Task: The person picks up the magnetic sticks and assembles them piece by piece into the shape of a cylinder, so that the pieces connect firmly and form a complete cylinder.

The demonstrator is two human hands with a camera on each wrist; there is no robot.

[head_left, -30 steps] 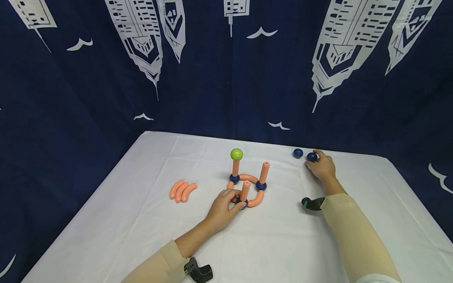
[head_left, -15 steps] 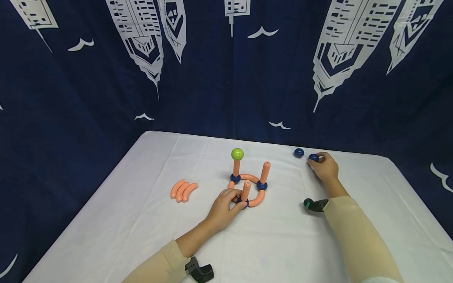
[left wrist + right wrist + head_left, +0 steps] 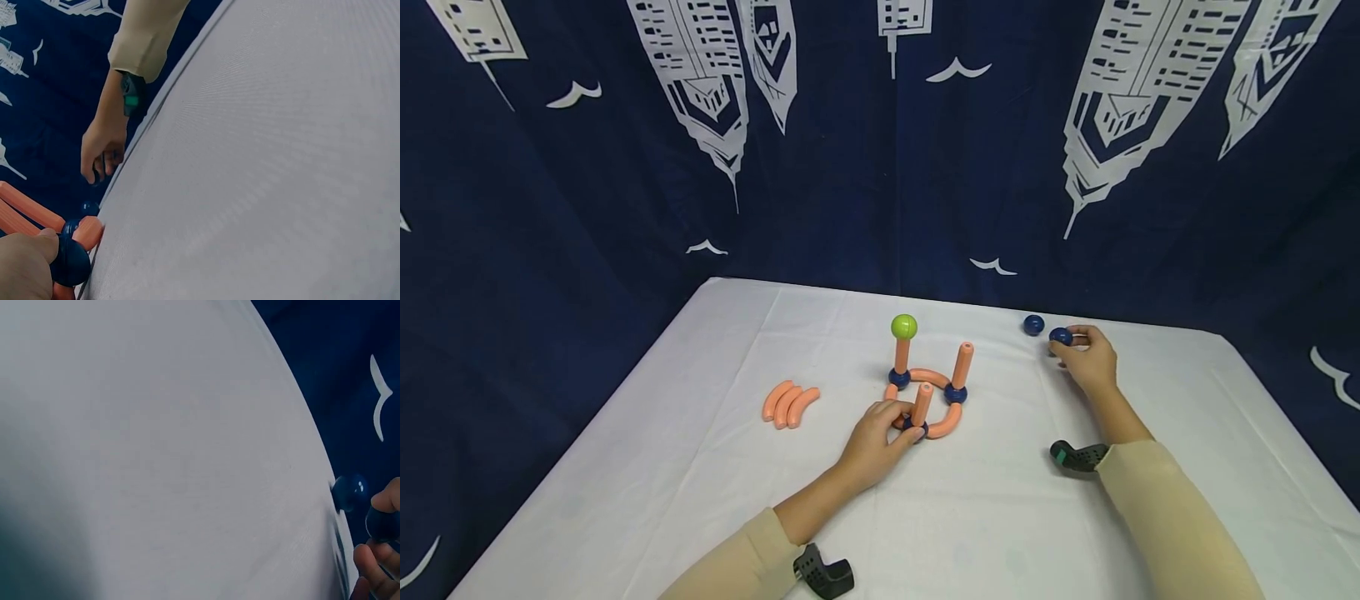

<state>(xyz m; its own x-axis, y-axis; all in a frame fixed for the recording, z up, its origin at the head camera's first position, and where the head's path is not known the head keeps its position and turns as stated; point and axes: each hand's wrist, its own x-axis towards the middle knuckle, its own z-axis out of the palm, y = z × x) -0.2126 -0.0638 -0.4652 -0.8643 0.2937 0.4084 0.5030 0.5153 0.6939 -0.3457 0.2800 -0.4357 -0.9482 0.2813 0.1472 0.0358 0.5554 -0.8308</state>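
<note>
Three curved rods lie nested at left, perhaps for easy reach. The left hand pinches the near navy ball of the ball-and-rod frame in the counter's middle, presumably steadying it; the right hand pinches a loose navy ball at far right, near its twin. The head view shows a green ball atop one upright rod; neither wrist view does.

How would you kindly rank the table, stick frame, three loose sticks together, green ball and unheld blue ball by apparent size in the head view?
1. Table
2. Stick frame
3. Three loose sticks together
4. Green ball and unheld blue ball: unranked; green looks slightly wider, but may be nearer the camera.
</note>
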